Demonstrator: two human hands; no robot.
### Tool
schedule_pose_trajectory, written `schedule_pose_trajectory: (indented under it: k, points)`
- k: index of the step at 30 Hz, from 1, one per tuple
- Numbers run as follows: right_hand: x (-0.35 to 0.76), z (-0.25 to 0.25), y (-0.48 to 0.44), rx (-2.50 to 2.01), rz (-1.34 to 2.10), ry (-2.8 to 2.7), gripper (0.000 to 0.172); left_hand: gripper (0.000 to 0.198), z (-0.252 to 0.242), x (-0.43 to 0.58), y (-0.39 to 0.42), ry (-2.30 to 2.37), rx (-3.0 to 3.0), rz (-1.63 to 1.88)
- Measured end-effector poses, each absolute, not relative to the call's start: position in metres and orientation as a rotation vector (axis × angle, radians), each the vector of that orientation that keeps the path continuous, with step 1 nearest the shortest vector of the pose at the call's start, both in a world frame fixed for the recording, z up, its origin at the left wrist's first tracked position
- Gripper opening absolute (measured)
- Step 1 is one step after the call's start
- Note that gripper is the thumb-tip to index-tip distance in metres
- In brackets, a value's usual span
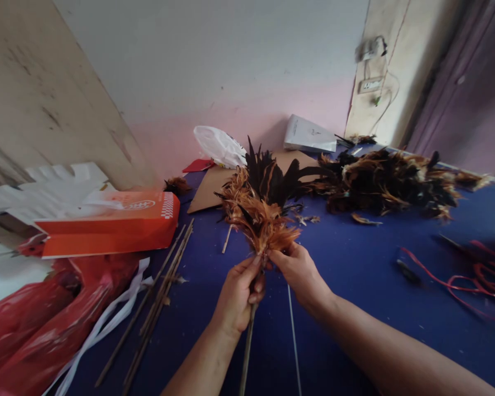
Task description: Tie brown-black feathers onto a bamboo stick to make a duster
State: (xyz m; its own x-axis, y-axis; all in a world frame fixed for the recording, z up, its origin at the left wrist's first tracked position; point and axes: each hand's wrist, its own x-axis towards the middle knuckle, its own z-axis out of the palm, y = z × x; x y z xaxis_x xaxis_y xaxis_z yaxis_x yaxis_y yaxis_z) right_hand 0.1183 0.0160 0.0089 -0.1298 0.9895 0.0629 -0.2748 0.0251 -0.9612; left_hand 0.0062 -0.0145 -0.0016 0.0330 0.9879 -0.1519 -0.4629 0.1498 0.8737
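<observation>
A brown and black feather duster (266, 212) stands fanned out in the middle, its feathers gathered at the top of a thin wooden stick (248, 352). My left hand (240, 289) is wrapped round the stick just below the feathers. With thumb and fingers, my right hand (300, 270) pinches at the feathers' base on the right side; its fingertips are partly hidden. A thin white line (293, 344) runs down below my right hand, and I cannot tell whether it is a string.
Loose feathers (390, 181) are heaped on the blue table (338, 341) at right. Red cord (478, 278) lies coiled nearer. Several thin sticks (159, 308), an orange box (111, 234) and red plastic (70, 313) lie left. Behind are cardboard (208, 190), a white bag (218, 146) and a silver box (309, 133).
</observation>
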Motion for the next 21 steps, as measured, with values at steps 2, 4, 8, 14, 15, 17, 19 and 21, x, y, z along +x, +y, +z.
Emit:
schedule_pose_trajectory:
  k: [2,4,8,14,15,17,19,21]
  points:
    - [0.118,0.010,0.015,-0.924,1.397,-1.119,0.002,0.020,-0.002,0.006,-0.015,0.911,0.738,1.296]
    - [0.118,0.010,0.015,-0.980,1.403,-1.128,0.006,0.019,-0.003,0.006,-0.015,0.902,0.735,1.297]
    - [0.120,0.007,0.017,-1.025,1.411,-1.193,0.014,0.019,-0.006,0.004,-0.014,0.916,0.723,1.269]
    - [0.128,0.001,0.023,-0.972,1.563,-1.399,0.023,0.022,-0.002,-0.005,-0.011,0.990,0.710,1.327]
    - [0.129,0.002,0.023,-1.025,1.568,-1.455,0.021,0.024,-0.001,-0.006,-0.011,0.999,0.716,1.342]
    - [0.131,0.004,0.023,-1.133,1.502,-1.575,0.018,0.025,0.002,-0.008,-0.011,1.014,0.742,1.387]
    - [0.132,0.007,0.021,-1.163,1.363,-1.651,0.019,0.026,0.004,-0.007,-0.012,1.036,0.785,1.441]
    - [0.132,0.010,0.018,-1.105,1.225,-1.696,0.018,0.027,0.005,-0.005,-0.013,1.083,0.846,1.457]
